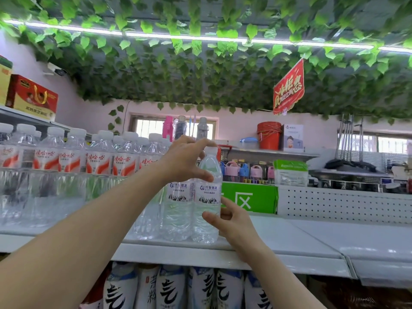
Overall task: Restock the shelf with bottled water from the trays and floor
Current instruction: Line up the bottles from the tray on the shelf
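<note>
one bottle: left grip pinching top, right grip round body; neighbour cap hidden.

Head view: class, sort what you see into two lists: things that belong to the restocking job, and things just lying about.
Job: bottle, gripped by left hand and right hand; shelf; red-label bottles.
Lying about: buckets; sign; green box; leaves.
</note>
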### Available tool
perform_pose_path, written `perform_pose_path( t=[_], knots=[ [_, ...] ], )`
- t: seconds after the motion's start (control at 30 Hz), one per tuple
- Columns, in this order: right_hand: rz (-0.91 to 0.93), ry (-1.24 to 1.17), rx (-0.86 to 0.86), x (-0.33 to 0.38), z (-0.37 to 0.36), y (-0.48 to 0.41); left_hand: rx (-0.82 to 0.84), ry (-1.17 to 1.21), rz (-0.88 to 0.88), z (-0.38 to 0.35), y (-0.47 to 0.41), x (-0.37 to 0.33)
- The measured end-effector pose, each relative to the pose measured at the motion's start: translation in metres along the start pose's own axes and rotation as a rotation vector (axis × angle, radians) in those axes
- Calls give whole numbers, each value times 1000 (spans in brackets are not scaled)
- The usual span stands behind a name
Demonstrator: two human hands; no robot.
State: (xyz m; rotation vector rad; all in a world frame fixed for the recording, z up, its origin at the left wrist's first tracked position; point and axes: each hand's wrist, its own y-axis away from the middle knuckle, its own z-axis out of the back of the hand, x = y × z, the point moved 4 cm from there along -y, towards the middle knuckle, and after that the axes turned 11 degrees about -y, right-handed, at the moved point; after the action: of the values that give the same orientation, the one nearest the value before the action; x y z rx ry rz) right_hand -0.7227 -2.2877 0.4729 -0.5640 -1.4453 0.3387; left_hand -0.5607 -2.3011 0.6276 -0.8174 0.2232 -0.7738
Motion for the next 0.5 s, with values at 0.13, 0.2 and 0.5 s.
perform_pose_path(
  t=[0.13, 0.2, 0.5],
  knots=[
    [-30, 34, -51, -1, 1, -2, 5, -24, -3, 0, -1, 1],
    [-56, 65, -70, 1, 1, 0, 3, -40, -4, 0, -1, 0],
    [-152, 352, -126, 32, -9, 26, -79, -212, 18, 11, 28, -3]
  ],
)
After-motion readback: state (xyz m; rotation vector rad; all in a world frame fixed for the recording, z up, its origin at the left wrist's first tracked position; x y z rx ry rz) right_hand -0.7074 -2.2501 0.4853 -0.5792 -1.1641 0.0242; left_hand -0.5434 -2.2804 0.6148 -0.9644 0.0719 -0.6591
